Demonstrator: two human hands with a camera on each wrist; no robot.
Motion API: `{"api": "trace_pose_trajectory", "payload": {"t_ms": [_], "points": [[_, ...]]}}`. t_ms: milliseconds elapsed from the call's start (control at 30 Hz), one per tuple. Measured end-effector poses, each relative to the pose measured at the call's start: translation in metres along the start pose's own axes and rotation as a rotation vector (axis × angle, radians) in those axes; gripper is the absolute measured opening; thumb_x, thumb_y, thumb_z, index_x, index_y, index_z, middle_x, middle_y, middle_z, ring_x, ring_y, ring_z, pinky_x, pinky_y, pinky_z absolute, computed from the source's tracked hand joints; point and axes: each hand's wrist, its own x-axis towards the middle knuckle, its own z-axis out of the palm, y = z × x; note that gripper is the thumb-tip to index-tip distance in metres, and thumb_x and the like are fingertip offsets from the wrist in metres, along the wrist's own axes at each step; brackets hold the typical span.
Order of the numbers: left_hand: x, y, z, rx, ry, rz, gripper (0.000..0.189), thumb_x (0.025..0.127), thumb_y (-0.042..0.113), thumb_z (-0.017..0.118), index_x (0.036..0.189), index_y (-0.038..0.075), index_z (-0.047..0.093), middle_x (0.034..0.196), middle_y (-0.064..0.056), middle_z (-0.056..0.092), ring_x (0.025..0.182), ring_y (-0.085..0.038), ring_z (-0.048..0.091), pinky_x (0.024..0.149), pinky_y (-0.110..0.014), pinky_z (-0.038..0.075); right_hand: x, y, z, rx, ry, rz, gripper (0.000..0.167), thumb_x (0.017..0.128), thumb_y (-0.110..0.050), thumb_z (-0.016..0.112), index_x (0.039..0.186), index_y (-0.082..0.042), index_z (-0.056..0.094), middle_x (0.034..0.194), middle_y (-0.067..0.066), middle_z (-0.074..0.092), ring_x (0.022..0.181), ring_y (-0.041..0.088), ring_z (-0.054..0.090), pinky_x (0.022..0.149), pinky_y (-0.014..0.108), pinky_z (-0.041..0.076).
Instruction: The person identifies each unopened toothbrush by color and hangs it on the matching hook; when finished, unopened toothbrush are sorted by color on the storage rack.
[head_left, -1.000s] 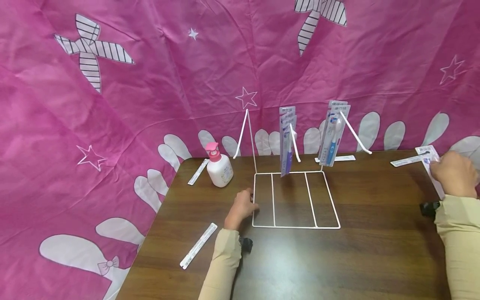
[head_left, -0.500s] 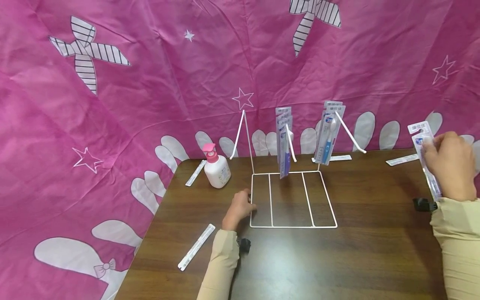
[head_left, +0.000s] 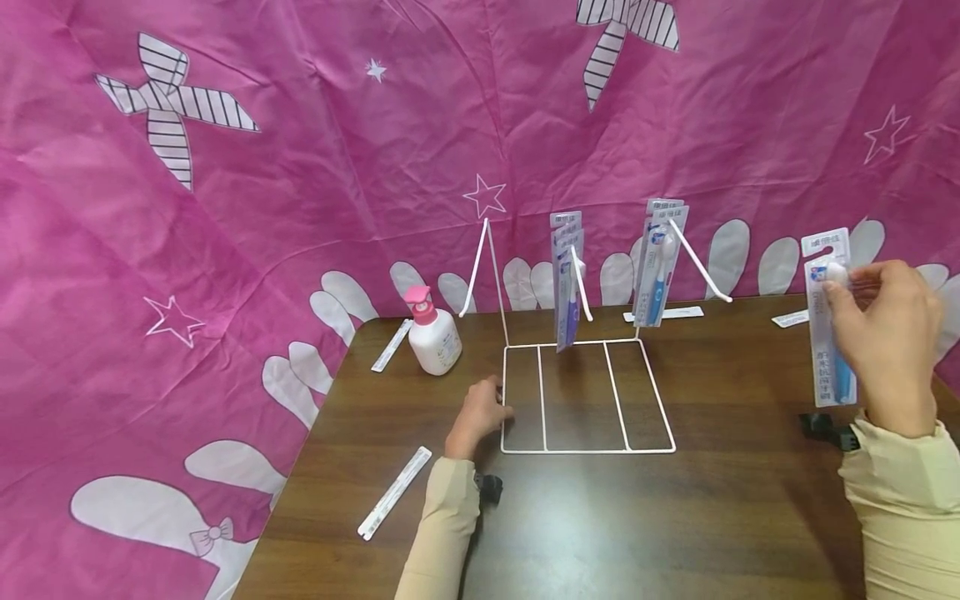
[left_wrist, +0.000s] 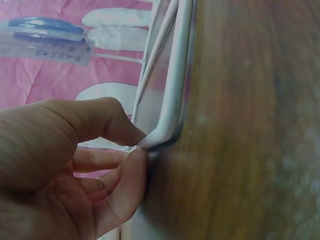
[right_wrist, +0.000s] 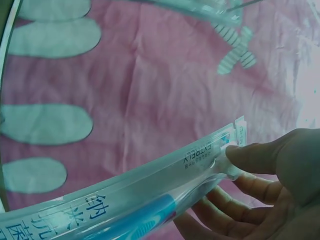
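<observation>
My right hand [head_left: 892, 337] pinches a packaged blue toothbrush [head_left: 827, 333] near its upper end and holds it upright above the table's right side. In the right wrist view the thumb lies on the clear pack [right_wrist: 150, 195], with the fingers behind it. At the white wire rack [head_left: 588, 452], my left hand [head_left: 480, 415] pinches the left side of the base between thumb and forefinger, as the left wrist view [left_wrist: 100, 150] shows. Packaged purple toothbrushes [head_left: 567, 292] hang on the rack's middle hook, and packaged blue ones [head_left: 657, 275] on the right hook. The left hook [head_left: 474, 271] carries nothing.
A white pump bottle [head_left: 436, 337] with a pink top stands left of the rack. Narrow white strips lie about: one at front left [head_left: 394, 493], others by the bottle, behind the rack and near my right hand. A pink patterned curtain [head_left: 337, 150] hangs behind the table.
My right hand has lifted the packaged toothbrush off the tabletop, brought it left and turned it upright with its front showing. My left hand has stayed on the rack.
</observation>
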Motion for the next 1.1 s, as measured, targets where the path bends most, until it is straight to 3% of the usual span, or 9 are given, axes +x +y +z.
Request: {"api": "trace_pose_trajectory", "payload": {"t_ms": [67,133,233,333,467,633,733,900,1100], "points": [[0.001,0.001,0.0,-0.009,0.0,-0.006,0.04,0.075,-0.003,0.079,0.111,-0.006,0.061,0.079,-0.008,0.059,0.051,-0.015,0.058,0.049,-0.028,0.051,-0.003,-0.006,0.0,0.014,0.036,-0.016,0.032,0.093,-0.008,0.066,0.114,0.014,0.06,0.107,0.033,0.062,0.081,-0.011,0.044,0.088,0.029,0.033],[0.001,0.003,0.0,-0.017,-0.001,-0.016,0.041,0.076,-0.003,0.079,0.112,-0.006,0.061,0.079,-0.008,0.059,0.049,-0.015,0.058,0.048,-0.028,0.051,-0.006,-0.013,-0.001,0.033,0.072,-0.023,0.029,0.091,-0.008,0.068,0.111,0.013,0.063,0.1,0.024,0.065,0.075,-0.025,0.029,0.08,0.017,0.028],[0.001,0.004,0.0,-0.021,-0.001,-0.021,0.042,0.076,-0.003,0.079,0.114,-0.006,0.061,0.079,-0.007,0.059,0.049,-0.014,0.057,0.049,-0.028,0.051,-0.012,-0.024,-0.005,0.088,0.109,-0.016,0.028,0.09,-0.008,0.071,0.108,0.011,0.064,0.088,-0.008,0.061,0.075,-0.026,0.036,0.073,0.008,0.028],[0.001,0.005,0.001,-0.031,-0.009,-0.025,0.042,0.076,-0.003,0.078,0.115,-0.006,0.06,0.08,-0.008,0.059,0.049,-0.014,0.058,0.049,-0.028,0.052,-0.021,-0.035,-0.009,0.17,0.128,-0.014,0.008,0.087,-0.007,0.074,0.092,-0.006,0.068,0.085,-0.03,0.047,0.074,-0.023,0.044,0.071,0.003,0.034],[0.001,0.004,0.002,-0.043,-0.012,-0.024,0.042,0.076,-0.003,0.078,0.114,-0.006,0.06,0.079,-0.008,0.058,0.048,-0.014,0.058,0.048,-0.029,0.052,-0.032,-0.049,-0.014,0.278,0.099,-0.056,0.033,0.083,-0.001,0.076,0.089,-0.029,0.06,0.087,-0.027,0.053,0.073,-0.018,0.053,0.067,0.001,0.04],[-0.001,0.004,0.001,-0.032,-0.012,-0.01,0.04,0.077,-0.003,0.078,0.112,-0.007,0.06,0.079,-0.008,0.059,0.05,-0.015,0.058,0.05,-0.029,0.052,-0.048,-0.063,-0.021,0.329,0.054,-0.108,0.019,0.081,0.004,0.078,0.093,-0.007,0.066,0.089,-0.021,0.057,0.074,-0.014,0.058,0.07,0.002,0.044],[-0.003,0.003,0.0,-0.032,-0.017,-0.01,0.04,0.077,-0.003,0.078,0.112,-0.007,0.06,0.079,-0.008,0.059,0.053,-0.016,0.058,0.052,-0.029,0.051,-0.058,-0.072,-0.027,0.348,0.032,-0.131,0.023,0.081,0.006,0.078,0.099,0.007,0.064,0.089,-0.02,0.06,0.077,-0.011,0.061,0.073,0.004,0.045],[-0.003,0.002,-0.001,-0.037,-0.017,-0.009,0.039,0.077,-0.004,0.078,0.112,-0.006,0.06,0.08,-0.009,0.059,0.054,-0.016,0.058,0.052,-0.03,0.051,-0.071,-0.085,-0.035,0.369,-0.011,-0.167,0.033,0.077,0.011,0.08,0.106,0.011,0.063,0.09,-0.021,0.063,0.08,-0.007,0.062,0.074,0.005,0.046],[-0.001,-0.001,0.001,-0.04,-0.016,0.001,0.041,0.077,-0.004,0.077,0.113,-0.007,0.059,0.081,-0.009,0.059,0.052,-0.015,0.058,0.05,-0.029,0.052,-0.08,-0.091,-0.034,0.36,-0.068,-0.197,0.046,0.072,0.015,0.082,0.113,0.007,0.063,0.092,-0.02,0.062,0.082,-0.007,0.061,0.074,0.004,0.045]]}}
